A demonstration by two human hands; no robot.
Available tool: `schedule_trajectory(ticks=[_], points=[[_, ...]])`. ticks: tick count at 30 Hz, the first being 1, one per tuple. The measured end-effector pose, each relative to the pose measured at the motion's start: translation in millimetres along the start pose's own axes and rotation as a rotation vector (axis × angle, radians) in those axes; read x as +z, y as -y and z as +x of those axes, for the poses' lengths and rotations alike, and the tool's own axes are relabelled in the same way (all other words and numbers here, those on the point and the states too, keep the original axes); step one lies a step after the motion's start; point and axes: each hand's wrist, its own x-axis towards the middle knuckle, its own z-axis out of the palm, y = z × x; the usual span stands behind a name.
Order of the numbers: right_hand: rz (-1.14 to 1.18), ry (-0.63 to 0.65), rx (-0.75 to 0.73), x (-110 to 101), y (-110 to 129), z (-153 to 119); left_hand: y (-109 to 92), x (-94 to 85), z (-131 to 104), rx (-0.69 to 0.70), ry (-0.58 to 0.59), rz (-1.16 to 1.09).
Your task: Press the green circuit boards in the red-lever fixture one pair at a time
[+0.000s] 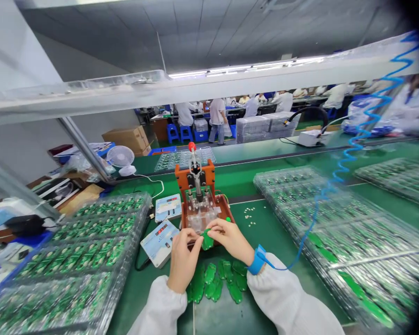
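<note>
Between both hands is a small green circuit board (207, 240), held just in front of an orange press fixture (195, 186) with a red knob on its lever. My left hand (185, 255) pinches the board's left edge. On its upper right side, the fingers of my right hand (232, 236) close on it too. A blue wrist strap (257, 260) with a coiled cord sits on my right wrist. Below the hands, several loose green boards (214, 281) lie spread on the green mat. Two light-blue meter boxes (160, 243) with red displays stand left of the fixture.
Clear trays full of boards flank me: a left tray (87, 251) and a right tray (321, 218). Small pale pieces (250, 215) lie right of the fixture. A white fan (121, 159) stands behind left. The blue coiled cord (349, 156) hangs at right. People in white work far back.
</note>
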Motion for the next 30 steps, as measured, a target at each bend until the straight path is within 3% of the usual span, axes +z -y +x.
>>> schedule_trajectory(ticks=[3, 6, 8, 11, 14, 17, 24, 30], points=[[-0.007, -0.011, 0.044, -6.4, 6.3, -22.8, 3.7, 0.3, -7.6, 0.153, 0.051, 0.000], [-0.064, -0.089, 0.077, -35.0, 16.9, -59.8, 11.1, -0.6, -10.1, 0.226, 0.034, -0.030], [-0.173, -0.177, 0.100, -70.9, 23.4, -85.0, 13.6, -1.8, -10.3, 0.181, 0.007, -0.071], [-0.459, -0.364, 0.111, -145.2, 23.3, -106.1, 12.9, -3.2, -11.4, 0.122, -0.005, -0.094], [-0.555, -0.525, 0.125, -217.5, 7.7, -100.4, 12.8, -3.3, -13.5, 0.168, 0.031, -0.072], [-0.623, -0.548, 0.163, -260.8, -14.0, -84.1, 16.3, -3.6, -14.8, 0.227, 0.052, -0.035], [-0.753, -0.337, 0.266, -285.3, -40.6, -64.7, 20.3, -5.8, -11.6, 0.204, 0.014, 0.020], [-0.918, -0.343, 0.278, -287.4, -42.8, -38.8, 18.9, -5.6, -10.2, 0.246, 0.020, 0.030]])
